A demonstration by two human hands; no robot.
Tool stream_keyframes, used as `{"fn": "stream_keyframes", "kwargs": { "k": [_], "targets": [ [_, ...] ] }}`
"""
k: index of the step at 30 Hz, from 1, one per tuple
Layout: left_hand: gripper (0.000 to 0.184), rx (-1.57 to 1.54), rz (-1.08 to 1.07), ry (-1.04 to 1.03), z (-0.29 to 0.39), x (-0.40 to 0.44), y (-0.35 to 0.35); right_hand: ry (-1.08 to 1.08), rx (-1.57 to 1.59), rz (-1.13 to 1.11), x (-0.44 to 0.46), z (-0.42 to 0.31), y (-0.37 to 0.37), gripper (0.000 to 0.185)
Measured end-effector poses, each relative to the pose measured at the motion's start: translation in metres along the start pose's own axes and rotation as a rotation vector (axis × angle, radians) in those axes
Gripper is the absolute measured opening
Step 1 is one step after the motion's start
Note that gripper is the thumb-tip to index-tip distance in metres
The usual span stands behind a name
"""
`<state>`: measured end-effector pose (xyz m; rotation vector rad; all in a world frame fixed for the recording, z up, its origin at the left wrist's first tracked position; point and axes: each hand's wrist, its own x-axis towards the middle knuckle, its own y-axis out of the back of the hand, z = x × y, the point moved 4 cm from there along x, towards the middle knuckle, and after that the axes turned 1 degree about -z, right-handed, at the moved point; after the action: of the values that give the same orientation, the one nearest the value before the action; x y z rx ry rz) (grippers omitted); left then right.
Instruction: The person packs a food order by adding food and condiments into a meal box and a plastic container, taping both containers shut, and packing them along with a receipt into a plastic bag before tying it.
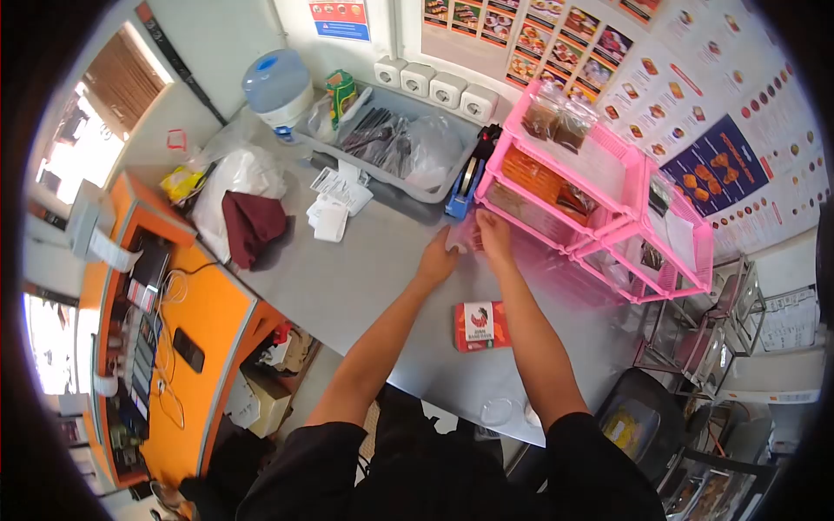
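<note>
My left hand (440, 255) and my right hand (493, 236) are close together over the metal counter, in front of a blue tape dispenser (467, 184). Between them is a small see-through plastic packet (474, 240) with a reddish tint; its contents are too small to make out. The fingers of both hands are closed on its edges. Nearer to me, beside my right forearm, a red box (480, 326) with a white label and a rooster picture lies on the counter.
Pink stacked baskets (556, 227) with packets stand right of my hands. Behind is a grey tray (417, 193) of wrapped black cutlery. Left are receipts (334, 200), a maroon cloth (252, 227) and an orange desk (195, 295) with a phone (188, 349). A clear lid (497, 412) sits near the front edge.
</note>
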<state>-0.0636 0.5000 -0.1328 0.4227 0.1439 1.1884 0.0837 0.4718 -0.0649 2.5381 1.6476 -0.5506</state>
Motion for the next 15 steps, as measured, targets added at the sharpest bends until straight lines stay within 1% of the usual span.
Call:
{"fn": "stream_keyframes", "kwargs": {
  "k": [3, 4, 6, 7, 9, 12, 15],
  "targets": [
    [0.056, 0.053, 0.205, -0.009, -0.022, 0.034, -0.015, -0.194, 0.030, 0.176, 0.054, 0.020, -0.018, 0.027],
    [0.055, -0.047, 0.154, 0.100, -0.017, 0.039, -0.010, -0.250, 0.049, 0.212, 0.062, 0.021, -0.021, 0.026],
    [0.053, -0.238, 0.055, 0.319, -0.011, 0.046, -0.003, -0.255, 0.022, 0.232, 0.074, 0.015, -0.018, 0.024],
    [0.051, -0.240, 0.065, 0.294, -0.018, 0.051, -0.005, -0.256, 0.008, 0.238, 0.080, 0.012, -0.018, 0.023],
    [0.047, -0.247, 0.088, 0.243, -0.022, 0.060, -0.007, -0.337, -0.043, 0.192, 0.091, 0.011, -0.018, 0.021],
    [0.042, -0.278, 0.017, 0.216, -0.021, 0.071, -0.002, -0.421, -0.091, 0.177, 0.100, 0.013, -0.013, 0.019],
    [0.029, -0.174, -0.044, 0.269, -0.025, 0.079, -0.001, -0.456, -0.111, 0.164, 0.107, 0.014, -0.014, 0.017]
  ]
}}
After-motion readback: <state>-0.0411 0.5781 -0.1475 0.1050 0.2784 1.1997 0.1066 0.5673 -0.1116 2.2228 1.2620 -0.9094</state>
